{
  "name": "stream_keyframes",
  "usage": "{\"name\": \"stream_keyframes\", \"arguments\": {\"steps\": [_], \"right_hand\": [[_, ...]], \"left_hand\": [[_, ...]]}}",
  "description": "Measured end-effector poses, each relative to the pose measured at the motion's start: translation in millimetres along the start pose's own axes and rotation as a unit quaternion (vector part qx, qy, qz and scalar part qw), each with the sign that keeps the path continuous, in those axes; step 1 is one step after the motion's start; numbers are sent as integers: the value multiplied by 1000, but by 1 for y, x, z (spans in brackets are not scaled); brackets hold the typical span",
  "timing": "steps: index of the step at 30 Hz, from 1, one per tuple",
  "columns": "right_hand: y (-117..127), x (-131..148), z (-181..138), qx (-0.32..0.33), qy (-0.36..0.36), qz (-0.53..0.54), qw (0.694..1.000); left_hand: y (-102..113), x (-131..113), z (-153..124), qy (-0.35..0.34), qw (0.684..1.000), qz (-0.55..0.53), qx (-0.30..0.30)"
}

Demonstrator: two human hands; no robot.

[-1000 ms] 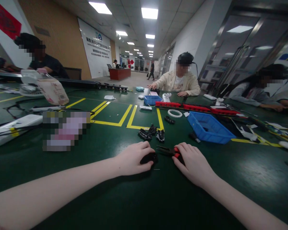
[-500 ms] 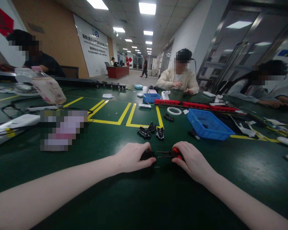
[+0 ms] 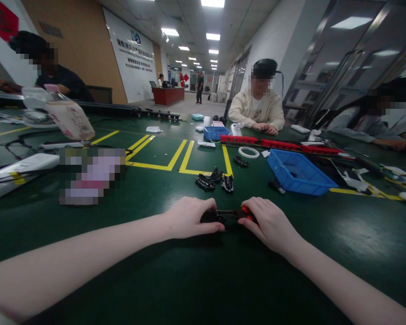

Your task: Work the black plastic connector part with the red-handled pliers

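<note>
A green desk (image 3: 203, 284) fills the lower view, cut off at the near edge. Across it sits a co-worker in a cream top (image 3: 240, 108). Before that person runs a long red strip (image 3: 280, 144), partly hidden by the blue bin (image 3: 299, 186) standing to the right, beyond the hands. At left a bottle (image 3: 71, 119) leans, and a pixelated patch covers some object beside it. The right hand (image 3: 269, 221) is closed round red-handled pliers (image 3: 237, 214); their tips reach the left hand, though whether they grip anything is unclear. The left hand (image 3: 188, 217) curls over a black piece (image 3: 208, 217), mostly concealed under its fingers. Just beyond, small black parts (image 3: 215, 176) lie clumped, their details hard to make out.
</note>
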State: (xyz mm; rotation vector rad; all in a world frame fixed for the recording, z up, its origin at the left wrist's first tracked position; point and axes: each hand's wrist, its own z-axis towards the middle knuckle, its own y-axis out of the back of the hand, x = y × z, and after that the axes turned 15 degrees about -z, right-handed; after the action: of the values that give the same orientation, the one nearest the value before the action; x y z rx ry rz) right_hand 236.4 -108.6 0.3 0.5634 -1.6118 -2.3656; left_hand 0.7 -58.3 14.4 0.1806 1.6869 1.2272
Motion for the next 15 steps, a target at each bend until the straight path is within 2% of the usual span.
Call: {"name": "stream_keyframes", "arguments": {"steps": [9,15], "right_hand": [[0,0,1,0,15,5,1000],[-3,-3,-1,-28,3,15,999]], "left_hand": [[-1,3,0,-34,999,9,-2],[-2,5,1,-52,999,8,0]]}}
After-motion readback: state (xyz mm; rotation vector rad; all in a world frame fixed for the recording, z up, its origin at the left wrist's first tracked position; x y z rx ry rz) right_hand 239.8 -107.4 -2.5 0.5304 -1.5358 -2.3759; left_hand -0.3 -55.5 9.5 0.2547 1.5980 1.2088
